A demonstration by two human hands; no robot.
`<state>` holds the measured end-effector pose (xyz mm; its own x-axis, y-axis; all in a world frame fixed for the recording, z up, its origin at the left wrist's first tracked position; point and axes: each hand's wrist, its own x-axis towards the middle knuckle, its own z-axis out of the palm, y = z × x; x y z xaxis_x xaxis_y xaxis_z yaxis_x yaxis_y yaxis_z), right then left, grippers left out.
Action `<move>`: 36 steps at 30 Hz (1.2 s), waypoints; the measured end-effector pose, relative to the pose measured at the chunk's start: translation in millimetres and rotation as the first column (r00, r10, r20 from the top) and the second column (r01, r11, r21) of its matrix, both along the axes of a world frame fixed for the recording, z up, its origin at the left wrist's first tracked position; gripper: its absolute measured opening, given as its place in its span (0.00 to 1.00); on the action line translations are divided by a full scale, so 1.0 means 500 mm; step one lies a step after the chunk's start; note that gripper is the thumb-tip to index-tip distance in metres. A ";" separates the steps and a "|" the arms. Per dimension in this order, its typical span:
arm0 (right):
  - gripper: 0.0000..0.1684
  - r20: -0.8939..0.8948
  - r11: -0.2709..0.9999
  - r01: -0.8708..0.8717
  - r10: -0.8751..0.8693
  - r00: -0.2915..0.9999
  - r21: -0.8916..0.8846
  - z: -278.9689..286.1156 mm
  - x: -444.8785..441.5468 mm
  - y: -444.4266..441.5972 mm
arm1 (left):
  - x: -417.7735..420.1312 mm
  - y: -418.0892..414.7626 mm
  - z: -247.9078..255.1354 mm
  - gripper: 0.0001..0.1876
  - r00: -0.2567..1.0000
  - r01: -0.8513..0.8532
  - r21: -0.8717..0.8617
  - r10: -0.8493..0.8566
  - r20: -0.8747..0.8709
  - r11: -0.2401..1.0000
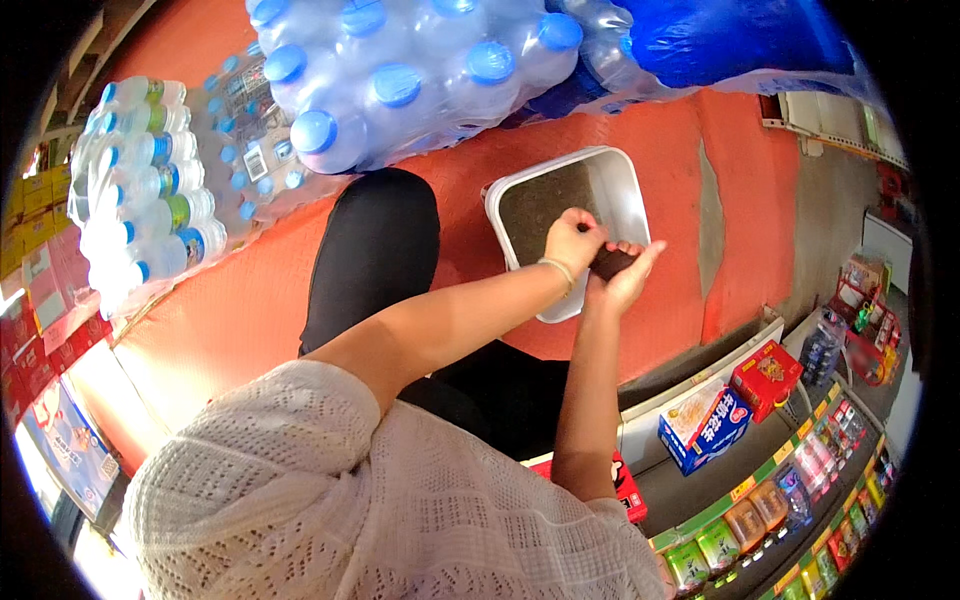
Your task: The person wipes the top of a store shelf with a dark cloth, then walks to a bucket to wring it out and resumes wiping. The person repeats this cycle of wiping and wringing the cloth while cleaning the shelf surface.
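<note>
A white rectangular plastic tub stands on the red floor before me, with dark brown, fine-looking material in it. My right hand is palm up over the tub's near right side, fingers curled and thumb out. A dark brown clump rests in that palm; whether it is soil or something else I cannot tell. My left hand, with a bracelet on its wrist, is bent over just left of the right hand. Between its fingertips shows a small dark piece.
Shrink-wrapped water bottles with blue caps are stacked beyond my knee. More bottle packs stand at left. A blue plastic-wrapped pack lies at top right. Shelves at right hold a blue box, a red box and packaged goods.
</note>
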<state>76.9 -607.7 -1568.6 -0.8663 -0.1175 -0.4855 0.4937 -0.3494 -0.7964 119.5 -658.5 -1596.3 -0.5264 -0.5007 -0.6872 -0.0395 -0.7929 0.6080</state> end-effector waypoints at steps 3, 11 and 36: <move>0.21 0.266 0.963 0.016 0.058 0.962 -0.269 -0.051 -0.030 0.066 | 0.005 0.003 0.054 0.05 1.000 0.013 -0.730 -0.009 0.009 0.683; 0.16 0.233 0.790 -0.403 0.547 0.804 -0.462 -0.034 -0.072 0.074 | 0.011 -0.036 0.118 0.03 0.774 -0.008 -0.939 -0.597 0.211 -0.343; 0.29 0.337 -0.215 -0.742 0.941 0.016 0.635 0.007 -0.093 -0.070 | -0.020 -0.028 0.065 0.08 0.348 -0.623 -0.131 -0.423 0.837 -0.771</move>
